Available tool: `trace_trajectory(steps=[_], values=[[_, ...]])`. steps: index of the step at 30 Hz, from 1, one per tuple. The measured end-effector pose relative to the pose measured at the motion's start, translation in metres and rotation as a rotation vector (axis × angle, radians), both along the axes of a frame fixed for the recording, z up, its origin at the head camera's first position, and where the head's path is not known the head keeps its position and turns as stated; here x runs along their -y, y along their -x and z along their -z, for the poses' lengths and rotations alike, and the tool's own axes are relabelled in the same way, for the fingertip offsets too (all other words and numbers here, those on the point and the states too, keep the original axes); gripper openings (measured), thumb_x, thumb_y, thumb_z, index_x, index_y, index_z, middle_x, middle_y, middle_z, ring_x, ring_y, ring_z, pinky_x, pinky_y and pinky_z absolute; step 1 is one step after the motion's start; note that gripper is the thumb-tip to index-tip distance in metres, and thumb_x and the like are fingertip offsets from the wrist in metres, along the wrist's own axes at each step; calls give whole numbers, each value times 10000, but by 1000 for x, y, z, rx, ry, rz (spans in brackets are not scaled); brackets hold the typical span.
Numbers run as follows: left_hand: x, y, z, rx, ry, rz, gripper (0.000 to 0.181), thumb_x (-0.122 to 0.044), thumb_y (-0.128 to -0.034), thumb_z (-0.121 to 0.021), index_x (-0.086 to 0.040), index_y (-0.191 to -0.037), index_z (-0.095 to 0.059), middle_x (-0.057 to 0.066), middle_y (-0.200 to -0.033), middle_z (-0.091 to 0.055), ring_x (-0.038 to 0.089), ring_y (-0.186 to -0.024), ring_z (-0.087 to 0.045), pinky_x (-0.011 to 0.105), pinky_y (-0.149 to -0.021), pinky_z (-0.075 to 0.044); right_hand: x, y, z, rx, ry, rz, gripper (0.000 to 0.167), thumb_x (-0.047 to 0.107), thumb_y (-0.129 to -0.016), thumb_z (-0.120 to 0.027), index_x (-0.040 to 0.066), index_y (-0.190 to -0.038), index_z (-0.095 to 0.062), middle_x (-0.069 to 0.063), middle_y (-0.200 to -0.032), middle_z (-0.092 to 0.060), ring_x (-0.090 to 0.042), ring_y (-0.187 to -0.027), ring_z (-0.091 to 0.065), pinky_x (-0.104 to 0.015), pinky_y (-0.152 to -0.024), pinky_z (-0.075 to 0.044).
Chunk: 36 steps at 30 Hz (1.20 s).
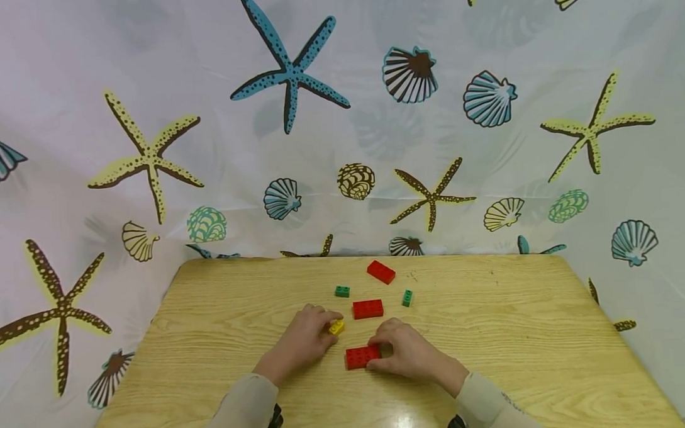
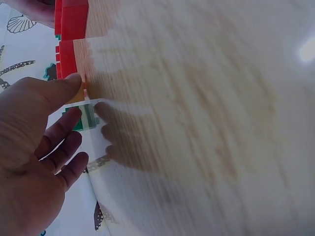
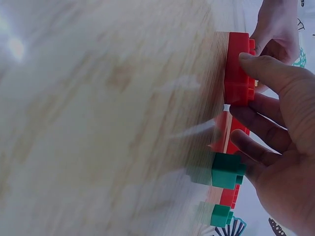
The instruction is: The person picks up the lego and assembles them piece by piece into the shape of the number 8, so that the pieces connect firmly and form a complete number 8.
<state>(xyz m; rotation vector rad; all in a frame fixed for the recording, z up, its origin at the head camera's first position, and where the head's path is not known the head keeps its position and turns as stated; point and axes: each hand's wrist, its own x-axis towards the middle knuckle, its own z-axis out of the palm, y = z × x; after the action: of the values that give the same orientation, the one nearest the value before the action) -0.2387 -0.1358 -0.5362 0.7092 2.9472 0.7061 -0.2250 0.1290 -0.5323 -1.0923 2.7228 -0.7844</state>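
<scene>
While both hands are busy at the centre of the frame, we judge that the relation to watch is between the yellow brick (image 1: 337, 328) and the near red brick (image 1: 356, 359): the yellow one lies up and slightly left of the red one's left end, with a narrow gap of bare table (image 1: 523, 352) between. We see the left hand (image 1: 303, 339) pinching the yellow brick between thumb and finger, the other fingers loosely bent in the left wrist view. Our right hand (image 1: 409, 351) grips the right end of the near red brick, thumb on the lower side, leaving the left end uncovered. That brick's long axis runs left to right across the frame; the yellow one's is too small and covered for us to tell.

Just above the fingers lies the middle red brick (image 1: 368, 309), also lengthwise across the frame; we judge it the nearest obstacle to either hand going upward. Beyond it sit the left green brick (image 1: 342, 291) and the right green brick (image 1: 407, 298), and higher up, the far red brick (image 1: 381, 272) slants down to the right.
</scene>
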Motion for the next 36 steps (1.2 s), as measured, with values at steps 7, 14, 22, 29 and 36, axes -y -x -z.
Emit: trace_trajectory(steps=[7,14,22,29,36], values=[[2,-2,-4,-28,-66,1,346,-225,-953,-802,-91,-1264,-729,38,-1003,-683,190,-963,-546,437,-903,-486,0,1,2,-17,-6,7,291,348,-924,-833,134,-1119,-801,38,-1069,-728,-122,-1063,-608,-333,-969,-544],[1,-2,-7,11,-123,-13,365,-288,-954,-803,-84,-1248,-730,69,-1205,-736,277,-1136,-648,499,-1040,-528,2,3,0,-15,1,1,278,336,-924,-836,133,-1111,-802,39,-1061,-732,-113,-1049,-597,-317,-956,-541],[2,-8,-9,47,-169,-30,360,-315,-947,-811,-91,-1219,-740,62,-1234,-750,285,-1190,-683,507,-1053,-542,4,3,0,-34,10,-6,268,318,-919,-842,115,-1089,-798,29,-1032,-734,-126,-1034,-602,-320,-944,-541],[5,-12,-11,62,-180,-28,378,-313,-940,-819,-77,-1226,-746,73,-1257,-753,282,-1199,-696,506,-1038,-554,7,5,0,-42,15,7,277,322,-924,-838,104,-1089,-795,20,-1009,-729,-137,-1028,-607,-329,-940,-538],[6,-14,-10,82,-193,-11,342,-324,-945,-813,-124,-1211,-733,40,-1157,-784,225,-1088,-730,454,-966,-588,7,7,0,-58,18,3,285,332,-924,-837,104,-1091,-795,27,-997,-725,-121,-1011,-601,-311,-922,-533]])
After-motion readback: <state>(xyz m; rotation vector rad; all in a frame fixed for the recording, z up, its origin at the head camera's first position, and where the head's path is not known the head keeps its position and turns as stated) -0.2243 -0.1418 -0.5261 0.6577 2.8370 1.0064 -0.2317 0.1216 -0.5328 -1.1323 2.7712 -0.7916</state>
